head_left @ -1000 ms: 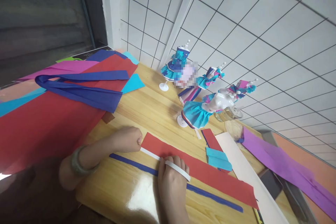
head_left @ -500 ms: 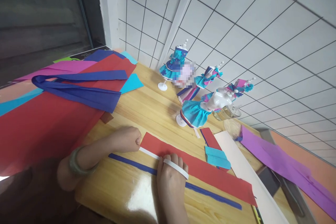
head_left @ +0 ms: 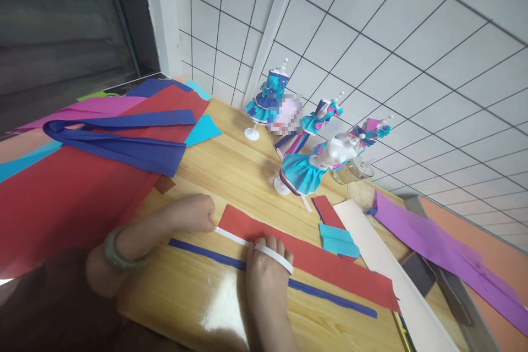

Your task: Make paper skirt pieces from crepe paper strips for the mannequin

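My left hand (head_left: 198, 213) is closed in a fist at the left end of a red paper strip (head_left: 307, 256), its fingers at the end of a white tape (head_left: 231, 236). That tape runs along the red strip's near edge to my right hand (head_left: 268, 267). There a white band of the tape arcs across the backs of my curled right fingers, which press down by the red strip. What lies under the right palm is hidden. A narrow dark blue strip (head_left: 332, 298) lies nearer me, passing beneath my right hand.
Red sheets (head_left: 94, 198) with a folded blue strip (head_left: 165, 157) lie at left. Small dress forms in turquoise paper dresses (head_left: 303, 172) stand at the back. To the right are a turquoise piece (head_left: 339, 240), a pale sheet (head_left: 396, 280), purple paper (head_left: 445, 253) and a glass jar (head_left: 358, 169).
The whole view has shifted slightly, with most things a little further left and up. Both hands keep nearly the same pose on the tape and red strip.
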Motion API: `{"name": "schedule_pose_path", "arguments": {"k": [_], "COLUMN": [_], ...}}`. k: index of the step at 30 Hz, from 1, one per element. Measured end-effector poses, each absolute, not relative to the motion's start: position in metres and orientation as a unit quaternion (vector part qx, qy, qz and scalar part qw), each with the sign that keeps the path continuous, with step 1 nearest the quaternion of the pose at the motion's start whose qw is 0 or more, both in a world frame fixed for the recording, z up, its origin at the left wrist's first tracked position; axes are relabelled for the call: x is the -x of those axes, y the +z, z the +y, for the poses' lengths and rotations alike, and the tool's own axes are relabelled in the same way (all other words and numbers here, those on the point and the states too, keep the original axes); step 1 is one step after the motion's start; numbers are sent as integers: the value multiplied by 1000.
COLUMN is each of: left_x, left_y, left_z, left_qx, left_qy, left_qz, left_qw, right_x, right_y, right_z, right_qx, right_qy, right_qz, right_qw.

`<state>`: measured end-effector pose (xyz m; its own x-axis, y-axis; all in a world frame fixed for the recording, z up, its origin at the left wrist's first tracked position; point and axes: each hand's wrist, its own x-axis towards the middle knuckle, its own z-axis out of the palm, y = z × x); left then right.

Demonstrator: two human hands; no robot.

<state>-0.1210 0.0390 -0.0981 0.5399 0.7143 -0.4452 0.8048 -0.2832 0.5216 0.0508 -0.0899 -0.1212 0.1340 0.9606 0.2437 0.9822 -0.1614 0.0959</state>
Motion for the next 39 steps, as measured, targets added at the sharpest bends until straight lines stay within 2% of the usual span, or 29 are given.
{"name": "schedule_pose_path", "arguments": {"k": [5,9,13,17,24,39], "left_x": [127,116,95,82,72,72], "left_y": [-98,-93,-90,-100,-115,-124], "left_z": [46,39,15,-2,-4,-6], "left_qx": [-771,-822,-834,-865,-901,-905], "left_qy": [-85,65,161,140,120,131], "left_qz": [491,444,336,256,267,269], "left_qw": [397,350,408,409,320,303], "right_x": [-49,-49,-49,-48,-50,-53], "right_y": [-121,-121,-119,-117,-115,-107], "right_z": [-91,-91,-91,-92,-97,-106], "right_qx": [752,753,748,742,745,726], "right_qy": [-132,-135,-137,-143,-117,-111], "right_qz": [-645,-643,-648,-654,-656,-675], "right_qw": [37,39,36,34,40,72]}}
